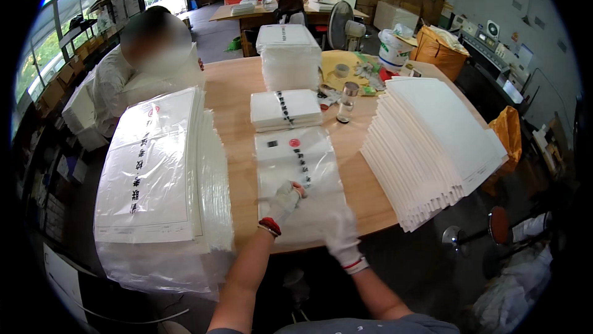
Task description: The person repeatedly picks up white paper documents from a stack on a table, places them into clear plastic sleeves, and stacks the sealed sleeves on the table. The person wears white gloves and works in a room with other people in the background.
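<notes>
A clear plastic bag (295,161) with white paper inside lies flat on the table in front of me, dark printing and a red round mark showing on it. My left hand (284,202), in a white glove with bare fingertips and a red band at the wrist, rests on the bag with its fingers curled in; whether they pinch anything is hidden. My right hand (341,235), also white-gloved, is at the bag's near right corner by the table edge. Motion smears its fingers. Just beyond the bag sits a short stack of bagged sheets (286,109).
A tall pile of plastic bags (154,167) stands at the left, a fanned stack of white paper (432,136) at the right. Farther back are a bagged pile (289,56), a glass jar (347,103), a white bucket (394,50) and a fan (338,26). A person sits at the left.
</notes>
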Demonstrator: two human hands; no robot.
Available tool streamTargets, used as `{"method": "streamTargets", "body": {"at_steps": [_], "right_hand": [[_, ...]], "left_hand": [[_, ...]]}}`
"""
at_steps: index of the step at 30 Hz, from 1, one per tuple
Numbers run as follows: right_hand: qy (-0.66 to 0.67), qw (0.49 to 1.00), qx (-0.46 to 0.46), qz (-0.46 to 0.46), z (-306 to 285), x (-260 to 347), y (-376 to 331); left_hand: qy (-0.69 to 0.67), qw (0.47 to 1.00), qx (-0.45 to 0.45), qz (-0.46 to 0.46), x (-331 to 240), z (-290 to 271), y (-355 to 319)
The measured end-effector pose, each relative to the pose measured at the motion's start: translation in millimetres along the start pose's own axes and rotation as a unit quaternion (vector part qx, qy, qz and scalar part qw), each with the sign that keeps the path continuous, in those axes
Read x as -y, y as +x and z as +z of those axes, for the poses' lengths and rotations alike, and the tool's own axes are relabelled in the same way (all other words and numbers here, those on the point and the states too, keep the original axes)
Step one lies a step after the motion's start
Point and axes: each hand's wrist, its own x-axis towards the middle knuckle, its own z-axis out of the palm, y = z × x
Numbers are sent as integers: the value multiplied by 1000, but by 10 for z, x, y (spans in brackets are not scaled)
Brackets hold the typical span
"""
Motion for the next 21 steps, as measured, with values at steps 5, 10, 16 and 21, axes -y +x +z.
{"method": "streamTargets", "body": {"at_steps": [5, 10, 16, 21], "right_hand": [[-66, 983, 160, -58, 1005, -352, 100], [54, 955, 291, -15, 772, 64, -108], [372, 900, 226, 41, -1401, 109, 276], [-202, 977, -32, -56, -2820, -766, 787]], "left_hand": [[17, 999, 40, 29, -857, 454, -387], [142, 979, 35, 140, -814, 223, -490], [524, 765, -105, 359, -804, 193, -1047], [472, 759, -121, 432, -1111, 397, -1370]]}}
